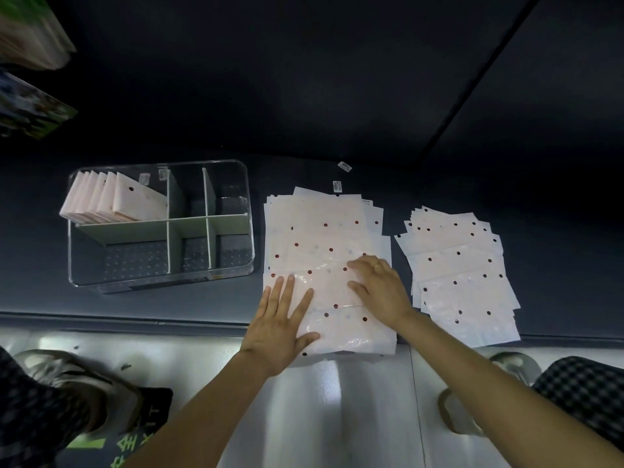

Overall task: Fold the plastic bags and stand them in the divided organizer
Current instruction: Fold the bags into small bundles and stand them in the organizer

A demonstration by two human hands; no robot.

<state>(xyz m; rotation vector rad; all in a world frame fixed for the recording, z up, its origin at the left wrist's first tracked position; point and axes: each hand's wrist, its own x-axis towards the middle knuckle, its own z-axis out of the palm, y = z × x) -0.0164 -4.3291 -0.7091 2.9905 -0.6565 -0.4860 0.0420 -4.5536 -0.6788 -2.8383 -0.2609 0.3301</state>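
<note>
While the clear plastic divided organizer (161, 224) is sitting at the far left of the dark table (304, 113), a row of folded pale pink bags (111, 199) is already standing in its far-left compartment, and the other compartments are looking unfilled. Moving right, the left hand (280, 327) is lying flat with fingers spread and straight, pressing down on the near-left part of the pale pink dotted plastic bag (324, 288) that tops the middle stack of unfolded bags (324, 228). That bag is lying right under both hands, its long axis running left to right across the stack, with a crease seeming to form along its far edge. Further right, the right hand (380, 287) is resting on the same bag with fingers only lightly bent and pointing left, gripping nothing as far as can be seen. Judging from this, a fold is being smoothed down, and the organizer is lying well to the left, so the left hand is the nearer one for carrying the finished bag over. At the far right, a second, looser stack of dotted bags (462, 275) is lying untouched, well apart from the organizer.
</note>
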